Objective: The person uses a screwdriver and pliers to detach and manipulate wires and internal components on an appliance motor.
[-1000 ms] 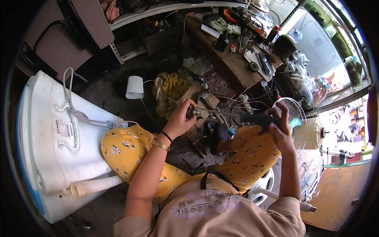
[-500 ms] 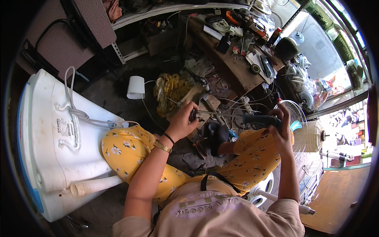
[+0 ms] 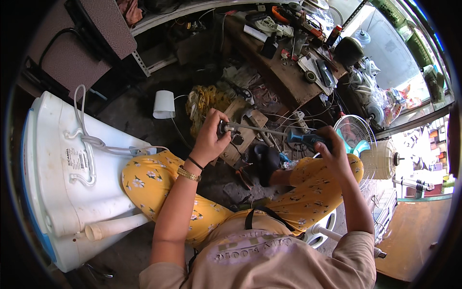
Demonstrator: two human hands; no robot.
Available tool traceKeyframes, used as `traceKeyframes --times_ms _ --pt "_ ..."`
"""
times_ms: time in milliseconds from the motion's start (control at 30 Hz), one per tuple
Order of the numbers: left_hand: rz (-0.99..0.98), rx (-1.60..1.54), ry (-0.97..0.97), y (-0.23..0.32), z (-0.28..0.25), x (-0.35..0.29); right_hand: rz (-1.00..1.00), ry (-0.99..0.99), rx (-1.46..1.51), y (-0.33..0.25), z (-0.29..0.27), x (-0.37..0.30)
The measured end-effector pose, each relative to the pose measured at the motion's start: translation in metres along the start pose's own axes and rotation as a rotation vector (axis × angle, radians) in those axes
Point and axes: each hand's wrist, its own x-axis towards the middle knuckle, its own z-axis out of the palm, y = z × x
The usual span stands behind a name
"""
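Daylight from your upper right, strong fisheye bending, black corners.

You see the brightest light at the right rim, where the open street front is washed out to near white behind the round white wire-guard fan (image 3: 358, 139). The big white plastic appliance casing (image 3: 72, 168) on your left reflects evenly, without hard glare. The dark concrete floor (image 3: 125, 111) and the cluttered brown wooden workbench (image 3: 284, 72) sit in soft shade. Straight edges curve toward the rim, and detail there smears; the centre stays sharp, with no motion blur on your hands.
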Motion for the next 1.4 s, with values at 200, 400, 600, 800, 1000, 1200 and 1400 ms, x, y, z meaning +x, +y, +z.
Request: traceKeyframes --times_ms 200,400,600,800,1000,1200,1400 --pt "-0.074 0.027 -0.128 -0.006 -0.003 -0.004 -0.591 -0.050 -0.347 -0.009 -0.015 0.014" --pt "-0.090 0.103 -0.132 -0.007 0.010 -0.013 -0.404 -0.118 -0.252 -0.007 -0.016 0.012" --pt "-0.016 0.195 -0.030 -0.034 0.024 -0.013 -0.264 -0.087 0.003 0.030 -0.001 0.029" --pt "-0.835 -0.795 0.178 -0.074 0.008 -0.015 0.198 0.071 0.265 0.193 0.025 0.073" --pt "-0.769 -1.011 0.163 -0.056 0.044 -0.011 0.443 0.404 0.196 0.360 0.118 0.053" --pt "-0.749 -0.890 0.255 -0.067 0.041 -0.040 0.712 0.357 -0.436 0.270 0.193 0.054" --pt "-0.695 -0.831 0.080 -0.041 0.069 -0.024 -0.348 -0.017 0.271 0.078 0.176 0.079"
